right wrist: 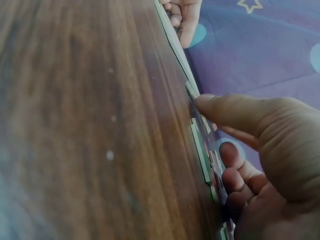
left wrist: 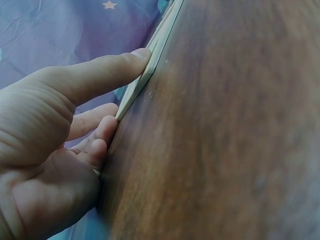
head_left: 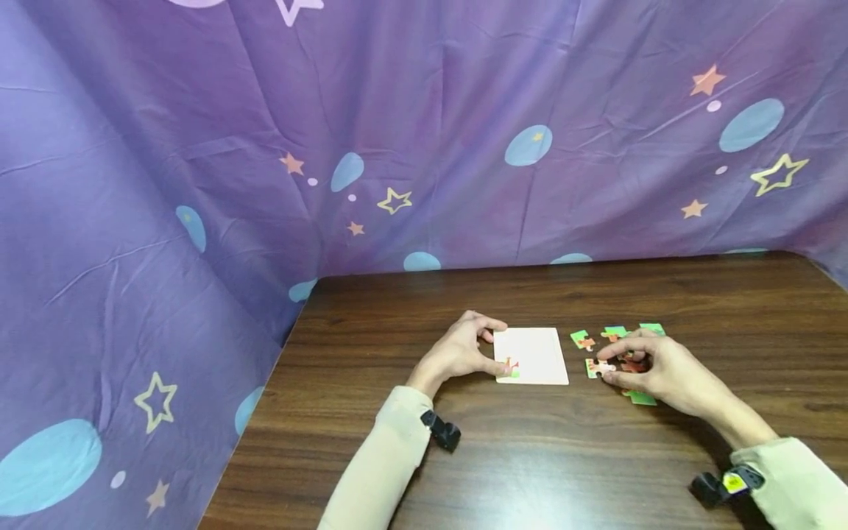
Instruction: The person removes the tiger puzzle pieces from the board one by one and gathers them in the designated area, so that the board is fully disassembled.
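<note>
A white puzzle board lies flat on the brown table; one coloured piece sits in its near left corner. My left hand holds the board's left edge between thumb and curled fingers; the left wrist view shows the thumb against the board's edge. My right hand pinches a loose puzzle piece just right of the board, thumb tip on that piece. Several other green and red pieces lie on the table around and under that hand.
A purple cloth with stars and ovals walls the table at the back and left. More loose pieces lie at the far side and near side of the right hand. Bare wood spreads in front of both forearms.
</note>
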Available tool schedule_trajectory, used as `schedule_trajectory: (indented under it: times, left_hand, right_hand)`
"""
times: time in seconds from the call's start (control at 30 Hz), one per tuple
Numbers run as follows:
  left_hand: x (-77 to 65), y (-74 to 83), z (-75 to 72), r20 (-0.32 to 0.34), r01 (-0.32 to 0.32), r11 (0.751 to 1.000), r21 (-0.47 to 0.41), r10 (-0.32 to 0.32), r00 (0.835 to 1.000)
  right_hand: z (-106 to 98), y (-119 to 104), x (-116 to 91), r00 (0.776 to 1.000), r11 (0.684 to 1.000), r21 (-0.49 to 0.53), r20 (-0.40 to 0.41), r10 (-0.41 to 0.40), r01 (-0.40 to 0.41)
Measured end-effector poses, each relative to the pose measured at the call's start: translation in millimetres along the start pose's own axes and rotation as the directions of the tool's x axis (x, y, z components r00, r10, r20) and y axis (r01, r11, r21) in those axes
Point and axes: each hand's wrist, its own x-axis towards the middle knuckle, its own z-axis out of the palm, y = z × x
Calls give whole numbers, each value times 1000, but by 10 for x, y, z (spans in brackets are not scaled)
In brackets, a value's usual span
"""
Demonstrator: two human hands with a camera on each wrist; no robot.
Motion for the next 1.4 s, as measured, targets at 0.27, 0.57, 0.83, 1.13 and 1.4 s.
schedule_trajectory:
  times: [0.27, 0.57, 0.83, 1.13, 1.4]
  left_hand:
    - [1, 29, -20, 16, -10, 1000, 13, 9, 1000]
    - [9, 14, -40, 22, -10, 999, 44, 9, 1000]
    - [-9, 20, -45, 54, -14, 999, 48, 12, 998]
    - [-14, 13, -35, 62, -5, 997, 72, 0, 998]
    - [-11, 14, -46, 81, -1, 999, 49, -3, 997]
  right_hand:
    - [-13, 39, -27, 1000, 997, -76, -3, 25, -25]
    - [-16, 32, 3, 999, 996, -80, 13, 42, -41]
    - [-16, 22, -3, 997, 994, -80, 24, 72, -70]
    - [9, 20, -11, 999, 998, -53, -2, 34, -34]
    - [-30, -40, 37, 998, 997, -72, -54, -33, 29]
